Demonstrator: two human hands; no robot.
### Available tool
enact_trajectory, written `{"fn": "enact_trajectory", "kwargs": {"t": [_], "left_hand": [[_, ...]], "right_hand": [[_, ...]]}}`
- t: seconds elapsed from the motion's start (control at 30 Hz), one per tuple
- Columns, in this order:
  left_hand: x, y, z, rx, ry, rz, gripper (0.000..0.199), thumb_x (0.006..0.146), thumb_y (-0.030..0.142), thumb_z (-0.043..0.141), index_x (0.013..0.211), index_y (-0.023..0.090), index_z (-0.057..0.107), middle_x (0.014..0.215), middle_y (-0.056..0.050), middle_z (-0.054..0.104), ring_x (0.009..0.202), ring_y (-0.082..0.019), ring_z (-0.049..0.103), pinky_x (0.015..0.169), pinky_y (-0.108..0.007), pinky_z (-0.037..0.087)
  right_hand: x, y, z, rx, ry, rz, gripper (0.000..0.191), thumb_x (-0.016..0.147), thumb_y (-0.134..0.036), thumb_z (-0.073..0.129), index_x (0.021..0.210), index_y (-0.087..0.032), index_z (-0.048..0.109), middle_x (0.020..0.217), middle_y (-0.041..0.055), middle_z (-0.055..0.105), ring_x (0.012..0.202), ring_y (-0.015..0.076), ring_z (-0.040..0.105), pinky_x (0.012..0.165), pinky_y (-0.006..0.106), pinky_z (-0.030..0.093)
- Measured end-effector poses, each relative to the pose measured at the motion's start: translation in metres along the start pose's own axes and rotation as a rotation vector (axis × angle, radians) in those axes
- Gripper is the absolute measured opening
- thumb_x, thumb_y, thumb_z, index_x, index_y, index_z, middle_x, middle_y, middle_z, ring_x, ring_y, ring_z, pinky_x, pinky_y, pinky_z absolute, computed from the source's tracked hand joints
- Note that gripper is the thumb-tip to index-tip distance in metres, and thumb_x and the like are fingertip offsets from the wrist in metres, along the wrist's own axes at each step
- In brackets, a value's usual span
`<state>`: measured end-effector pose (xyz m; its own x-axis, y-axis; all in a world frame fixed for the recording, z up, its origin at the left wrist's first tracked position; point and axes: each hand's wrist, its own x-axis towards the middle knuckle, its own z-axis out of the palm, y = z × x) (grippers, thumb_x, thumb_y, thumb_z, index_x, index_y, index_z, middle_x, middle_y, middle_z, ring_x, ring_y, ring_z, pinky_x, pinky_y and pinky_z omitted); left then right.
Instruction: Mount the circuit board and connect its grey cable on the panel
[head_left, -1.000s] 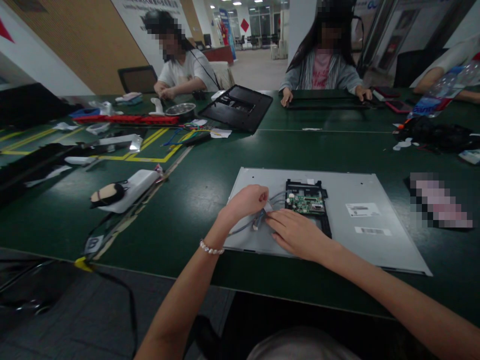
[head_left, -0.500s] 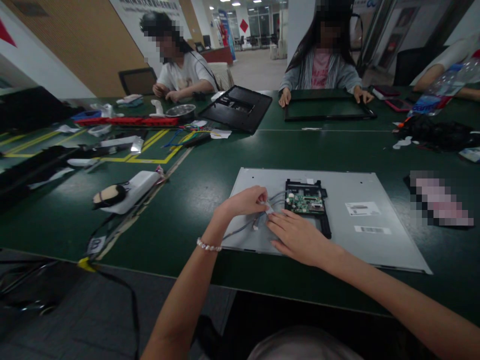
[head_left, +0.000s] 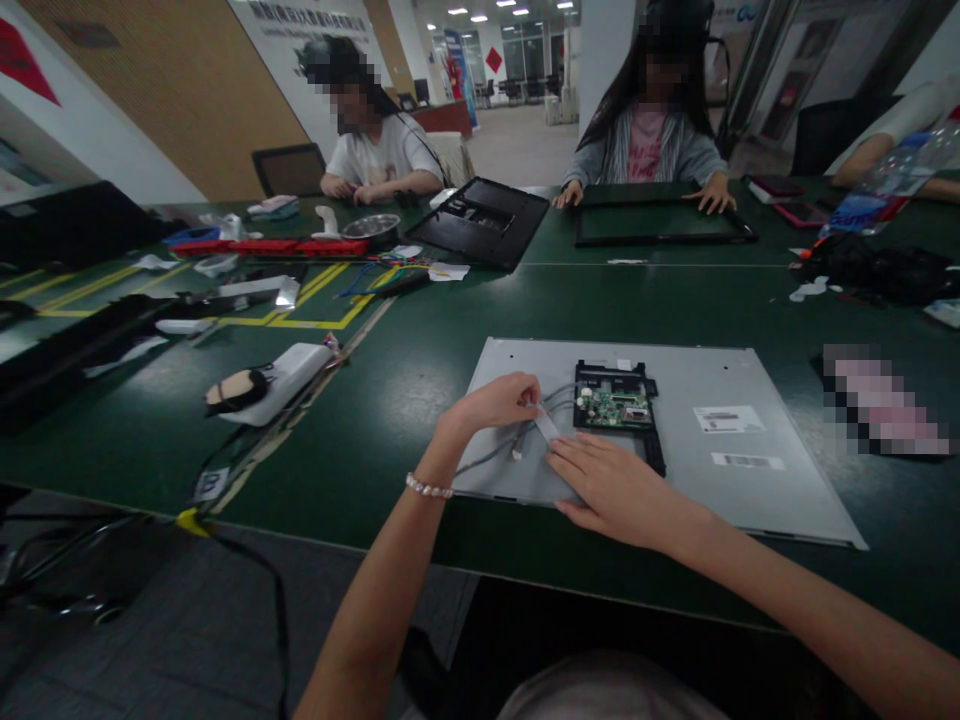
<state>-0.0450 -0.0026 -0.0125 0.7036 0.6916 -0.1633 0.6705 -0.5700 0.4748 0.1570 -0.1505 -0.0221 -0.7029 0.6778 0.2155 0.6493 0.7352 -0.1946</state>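
A grey metal display panel (head_left: 705,490) lies flat in front of me. On it sits a black bracket (head_left: 654,455) with a green circuit board (head_left: 615,408). Grey cables (head_left: 491,457) run from the board to the left, and one ends in a white connector (head_left: 517,453). My left hand (head_left: 499,402) is closed in a pinch on the upper end of a pale strip of tape (head_left: 547,426) that crosses the cables. Flat on the panel, my right hand (head_left: 611,485) has its fingers stretched out, their tips at the strip's lower end.
Across the table, a person's hands rest on a black frame (head_left: 667,240). A black back cover (head_left: 487,225) lies beside it. Left are a white device with a strap (head_left: 281,380) and a red rail (head_left: 277,247); right are a pixelated phone-shaped object (head_left: 885,400) and a bottle (head_left: 877,190).
My right hand has slid slightly down and right along the strip, so more of the tape shows between my hands. The left hand keeps its pinch. The view has shifted slightly.
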Motion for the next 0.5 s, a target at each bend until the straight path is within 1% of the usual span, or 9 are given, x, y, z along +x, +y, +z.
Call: {"fn": "enact_trajectory", "kwargs": {"t": [0.07, 0.2, 0.27, 0.33, 0.4, 0.43, 0.5], "left_hand": [[-0.001, 0.002, -0.001, 0.012, -0.011, -0.004, 0.018, 0.075, 0.032, 0.057, 0.086, 0.018, 0.057, 0.084, -0.004, 0.059, 0.077, -0.016, 0.052, 0.071, -0.027, 0.040], [-0.004, 0.006, -0.002, 0.077, -0.015, 0.006, 0.031, 0.072, 0.042, 0.065, 0.090, 0.018, 0.056, 0.091, -0.006, 0.058, 0.082, -0.019, 0.051, 0.073, -0.030, 0.040], [-0.006, 0.008, 0.000, 0.128, 0.000, 0.004, 0.036, 0.073, 0.046, 0.067, 0.091, 0.018, 0.056, 0.093, -0.007, 0.058, 0.084, -0.020, 0.051, 0.075, -0.031, 0.039], [-0.008, 0.011, 0.003, 0.166, 0.018, -0.016, 0.039, 0.074, 0.049, 0.068, 0.094, 0.018, 0.056, 0.095, -0.008, 0.057, 0.086, -0.022, 0.051, 0.077, -0.032, 0.039], [-0.011, 0.017, 0.006, 0.180, 0.041, -0.051, 0.039, 0.075, 0.049, 0.068, 0.096, 0.018, 0.056, 0.097, -0.009, 0.058, 0.089, -0.023, 0.052, 0.078, -0.033, 0.040], [-0.014, 0.021, 0.007, 0.183, 0.058, -0.071, 0.039, 0.075, 0.048, 0.068, 0.096, 0.018, 0.056, 0.098, -0.009, 0.058, 0.091, -0.024, 0.053, 0.078, -0.033, 0.040], [-0.019, 0.031, 0.010, 0.206, 0.111, -0.114, 0.038, 0.076, 0.047, 0.069, 0.097, 0.018, 0.057, 0.099, -0.010, 0.058, 0.093, -0.026, 0.053, 0.078, -0.034, 0.041]], "right_hand": [[-0.001, 0.000, 0.000, 0.006, -0.021, 0.000, 0.049, 0.094, -0.037, 0.051, 0.131, -0.004, 0.056, 0.140, 0.0208, 0.055, 0.129, 0.0287, 0.052, 0.114, 0.043, 0.036], [-0.001, -0.002, -0.003, 0.017, -0.051, 0.008, 0.054, 0.094, -0.039, 0.052, 0.133, -0.002, 0.054, 0.142, 0.0221, 0.052, 0.132, 0.0294, 0.049, 0.115, 0.044, 0.034], [-0.003, -0.005, -0.010, 0.038, -0.062, 0.020, 0.055, 0.094, -0.040, 0.051, 0.134, -0.003, 0.053, 0.141, 0.0213, 0.054, 0.131, 0.0288, 0.050, 0.115, 0.044, 0.034], [-0.012, -0.006, -0.020, 0.078, -0.057, 0.055, 0.055, 0.095, -0.042, 0.050, 0.136, -0.005, 0.052, 0.139, 0.0182, 0.057, 0.129, 0.0274, 0.052, 0.115, 0.045, 0.035], [-0.030, -0.002, -0.031, 0.115, -0.019, 0.141, 0.056, 0.095, -0.043, 0.048, 0.141, -0.010, 0.048, 0.142, 0.0138, 0.055, 0.130, 0.0258, 0.052, 0.114, 0.045, 0.037], [-0.043, 0.002, -0.035, 0.123, 0.018, 0.227, 0.055, 0.096, -0.043, 0.046, 0.143, -0.014, 0.046, 0.145, 0.0111, 0.053, 0.131, 0.0253, 0.050, 0.113, 0.046, 0.039], [-0.075, 0.017, -0.040, 0.131, 0.105, 0.448, 0.055, 0.097, -0.045, 0.043, 0.146, -0.020, 0.042, 0.149, 0.0080, 0.048, 0.135, 0.0253, 0.047, 0.112, 0.047, 0.040]]}}
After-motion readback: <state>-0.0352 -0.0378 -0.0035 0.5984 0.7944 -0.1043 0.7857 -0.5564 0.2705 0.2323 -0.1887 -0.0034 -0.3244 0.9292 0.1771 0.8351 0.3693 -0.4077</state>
